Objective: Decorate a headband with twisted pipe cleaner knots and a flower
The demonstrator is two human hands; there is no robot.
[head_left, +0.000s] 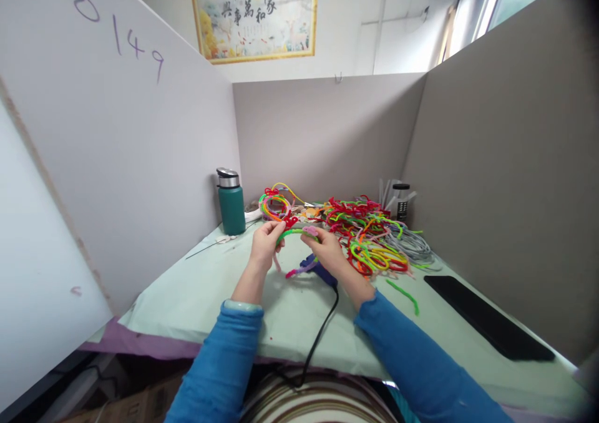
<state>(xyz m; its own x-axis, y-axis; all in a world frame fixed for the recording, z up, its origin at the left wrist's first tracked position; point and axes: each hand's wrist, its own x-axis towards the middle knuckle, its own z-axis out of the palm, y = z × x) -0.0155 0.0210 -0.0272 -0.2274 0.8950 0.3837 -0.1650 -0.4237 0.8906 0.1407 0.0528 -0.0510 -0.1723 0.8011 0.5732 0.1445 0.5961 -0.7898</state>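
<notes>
I log a green pipe cleaner (291, 231) bowed into an arch, held aloft; a pink pipe cleaner (309, 229) meets its right end.

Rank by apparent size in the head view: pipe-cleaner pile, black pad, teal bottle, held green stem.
1. Tangled pile of colourful pipe cleaners
2. Flat black rectangular pad, nearer the camera
3. Teal metal bottle
4. Held bent green fuzzy stem

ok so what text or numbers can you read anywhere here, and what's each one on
"0149": handwritten in purple on the left partition panel.
"興事萬和家": read left to right, on the framed picture; its red seal is too small to read.
Green bottle: no readable label.
Green pipe cleaner, held by the left hand and right hand: no text.
</notes>
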